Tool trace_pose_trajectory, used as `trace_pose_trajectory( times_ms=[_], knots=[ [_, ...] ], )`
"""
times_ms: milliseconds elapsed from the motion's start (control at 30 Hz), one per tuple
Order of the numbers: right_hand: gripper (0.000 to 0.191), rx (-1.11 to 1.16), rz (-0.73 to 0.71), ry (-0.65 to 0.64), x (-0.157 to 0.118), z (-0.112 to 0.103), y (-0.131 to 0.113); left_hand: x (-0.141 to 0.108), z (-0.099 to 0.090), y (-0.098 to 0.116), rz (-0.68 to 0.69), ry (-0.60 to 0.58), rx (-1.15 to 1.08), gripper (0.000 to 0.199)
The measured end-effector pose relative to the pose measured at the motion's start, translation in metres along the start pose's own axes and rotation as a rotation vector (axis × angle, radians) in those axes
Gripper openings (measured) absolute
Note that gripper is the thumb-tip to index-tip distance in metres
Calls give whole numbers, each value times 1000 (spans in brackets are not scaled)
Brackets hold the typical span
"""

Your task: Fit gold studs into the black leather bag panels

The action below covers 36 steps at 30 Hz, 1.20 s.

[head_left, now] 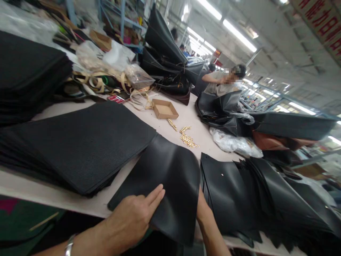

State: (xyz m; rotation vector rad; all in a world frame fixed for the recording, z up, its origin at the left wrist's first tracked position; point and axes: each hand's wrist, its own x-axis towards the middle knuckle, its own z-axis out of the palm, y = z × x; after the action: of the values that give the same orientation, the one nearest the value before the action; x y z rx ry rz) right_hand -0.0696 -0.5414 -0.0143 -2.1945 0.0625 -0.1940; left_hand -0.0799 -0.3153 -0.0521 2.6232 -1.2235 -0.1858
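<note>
A smooth black leather panel (170, 177) lies in front of me, its surface bent and its near part reaching past the table edge. My left hand (138, 213) grips it at the near edge, with straight fingers pressed on top and the thumb out of sight. At the panel's right edge, my right hand (201, 204) reaches behind it, so its fingers are hidden. A stack of textured black sheets (101, 138) lies to the left. More smooth black panels (226, 185) overlap in a row on the right.
Small gold-coloured metal pieces (188, 139) lie beyond the panel, by a shallow cardboard box (165, 108). Folded black leather pieces (165, 67) rise behind. Clear plastic wrap (234, 142) lies right, tangled strips (98, 81) left. A person (217, 80) is further back.
</note>
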Motion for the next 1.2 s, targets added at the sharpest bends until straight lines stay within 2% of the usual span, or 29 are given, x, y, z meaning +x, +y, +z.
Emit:
trace_pose_trajectory(
  times_ms=[100,167,233,333,467,600,667,833,967,1200],
  knots=[
    [27,-422,-94,-84,15,-32,32,6,-4,7,-32,-89,24,91],
    [33,-657,-75,-31,37,-56,50,7,-7,8,-38,-114,4,93],
    [36,-726,-10,58,65,-75,65,6,-8,7,-30,-121,-15,94],
    [37,-821,28,78,110,-87,81,6,-6,4,-12,-131,-43,95],
    [34,-937,12,-16,158,-79,92,9,-9,2,1,-206,-80,95],
    [22,-1057,35,-117,185,-69,98,13,-16,1,-9,-296,-91,93],
    [22,-1104,59,-155,195,-68,99,13,-15,0,12,-305,-85,90],
    [21,-1183,128,-179,212,-62,99,6,-1,-7,110,-174,-69,83],
    [33,-1193,179,-127,219,-53,99,2,3,-10,155,-95,-43,81],
    [38,-1013,236,-48,208,-60,89,-1,4,-10,161,76,4,77]
  ],
)
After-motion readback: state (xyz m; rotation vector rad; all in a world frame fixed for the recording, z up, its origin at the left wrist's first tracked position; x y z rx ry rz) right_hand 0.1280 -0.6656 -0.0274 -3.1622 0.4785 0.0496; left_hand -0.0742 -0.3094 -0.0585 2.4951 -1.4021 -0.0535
